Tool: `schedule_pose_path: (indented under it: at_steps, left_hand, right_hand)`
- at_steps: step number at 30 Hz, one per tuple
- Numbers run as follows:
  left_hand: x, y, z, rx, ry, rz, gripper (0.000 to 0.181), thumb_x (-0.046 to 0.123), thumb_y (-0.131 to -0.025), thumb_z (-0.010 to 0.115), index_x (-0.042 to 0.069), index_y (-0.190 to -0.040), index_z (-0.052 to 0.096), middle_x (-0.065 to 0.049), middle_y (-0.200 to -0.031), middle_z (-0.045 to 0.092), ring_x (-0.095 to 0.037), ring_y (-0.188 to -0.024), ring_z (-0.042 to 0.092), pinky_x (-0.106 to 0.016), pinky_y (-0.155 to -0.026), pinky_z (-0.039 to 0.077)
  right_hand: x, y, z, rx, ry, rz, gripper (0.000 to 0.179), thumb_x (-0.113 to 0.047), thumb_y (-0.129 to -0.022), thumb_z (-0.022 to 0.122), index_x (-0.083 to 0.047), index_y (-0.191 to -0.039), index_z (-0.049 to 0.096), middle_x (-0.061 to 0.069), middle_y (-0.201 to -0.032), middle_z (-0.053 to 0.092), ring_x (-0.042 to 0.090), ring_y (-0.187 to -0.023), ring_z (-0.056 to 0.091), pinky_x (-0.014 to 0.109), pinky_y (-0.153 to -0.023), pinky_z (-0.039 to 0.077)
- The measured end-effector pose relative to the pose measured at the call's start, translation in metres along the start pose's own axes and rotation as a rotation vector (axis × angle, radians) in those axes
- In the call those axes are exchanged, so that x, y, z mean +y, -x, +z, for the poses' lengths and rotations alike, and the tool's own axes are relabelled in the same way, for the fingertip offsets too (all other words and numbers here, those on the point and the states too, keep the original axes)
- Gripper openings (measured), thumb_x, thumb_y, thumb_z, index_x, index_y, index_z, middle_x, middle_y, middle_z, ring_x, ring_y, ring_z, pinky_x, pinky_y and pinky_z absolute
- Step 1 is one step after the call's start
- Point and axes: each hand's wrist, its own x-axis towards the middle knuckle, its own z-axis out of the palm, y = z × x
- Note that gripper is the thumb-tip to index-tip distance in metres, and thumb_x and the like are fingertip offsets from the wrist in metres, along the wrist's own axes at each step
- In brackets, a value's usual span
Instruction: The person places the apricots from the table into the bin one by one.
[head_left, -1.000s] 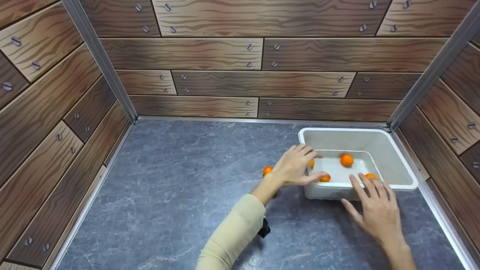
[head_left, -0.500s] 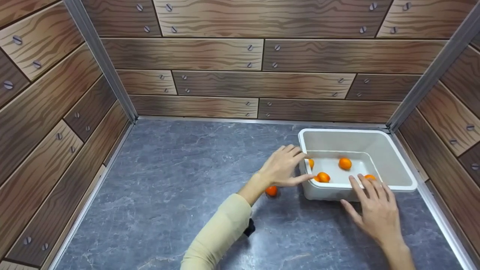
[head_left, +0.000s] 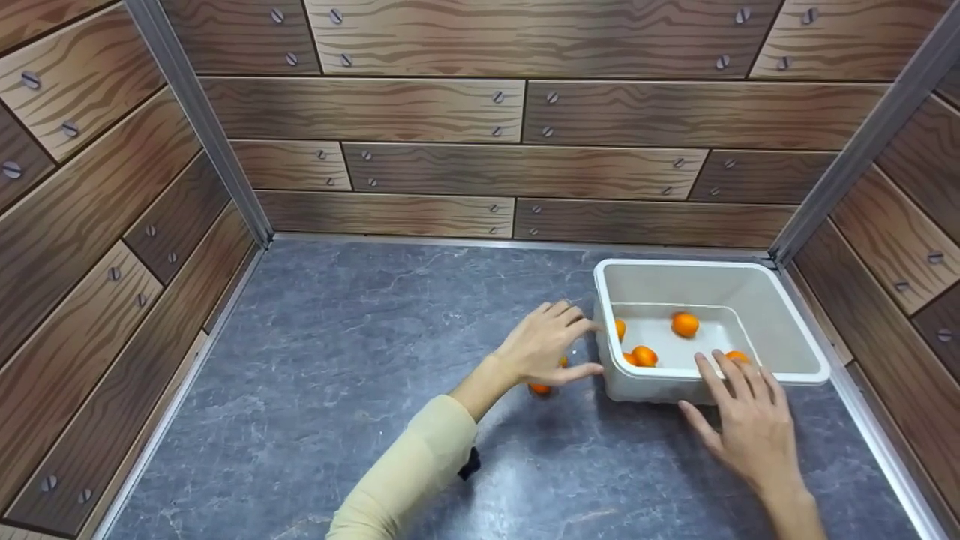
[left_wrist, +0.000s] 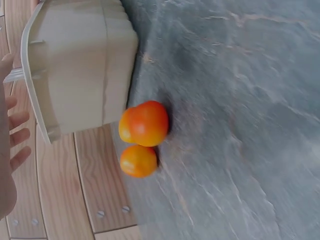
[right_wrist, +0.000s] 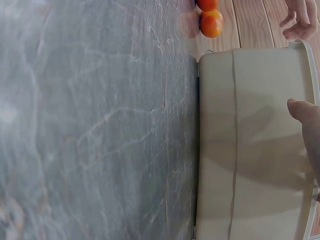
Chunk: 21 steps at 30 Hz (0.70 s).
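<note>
With its fingers spread and holding nothing, the left hand [head_left: 547, 345] hung above three loose fruits [left_wrist: 148, 123] on the counter [head_left: 375, 337], just beside the white bin [head_left: 646, 387]; lowering the palm and closing gently would probably have limited rolling. The right hand's [head_left: 750, 424] parted fingers lay over the near rim. The fruits appeared round, glossy and orange, one flushed red.

I count one tub [head_left: 651, 387] beside my right hand [head_left: 754, 427] — five orange fruits [head_left: 685, 324] visible inside — and three more fruits [left_wrist: 138, 161] below my left hand [head_left: 541, 346].
</note>
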Motion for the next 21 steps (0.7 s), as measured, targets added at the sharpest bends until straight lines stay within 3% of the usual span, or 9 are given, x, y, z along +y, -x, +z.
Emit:
schedule_pose_path:
  at_steps: [8, 21]
  left_hand:
    - [-0.006, 0.02, 0.003, -0.051, -0.011, -0.02, 0.058, 0.067, -0.097, 0.058, 0.022, -0.134, 0.066, 0.003, -0.122, 0.068, -0.017, -0.112, 0.062, -0.034, -0.092, 0.053]
    - [-0.017, 0.058, 0.025, -0.142, -0.034, -0.074, 0.062, 0.067, -0.099, 0.054, 0.017, -0.134, 0.066, -0.002, -0.127, 0.07, -0.021, -0.116, 0.064, -0.038, -0.097, 0.056]
  right_hand:
    - [0.001, 0.001, 0.0, -0.016, 0.008, 0.0, 0.076, -0.071, -0.102, 0.041, -0.013, -0.148, 0.06, 0.022, -0.139, 0.065, 0.045, -0.128, 0.055, 0.066, -0.11, 0.038]
    - [0.003, 0.003, 0.001, -0.048, 0.021, 0.006, 0.077, -0.071, -0.102, 0.04, -0.013, -0.148, 0.06, 0.022, -0.141, 0.064, 0.045, -0.128, 0.055, 0.065, -0.112, 0.037]
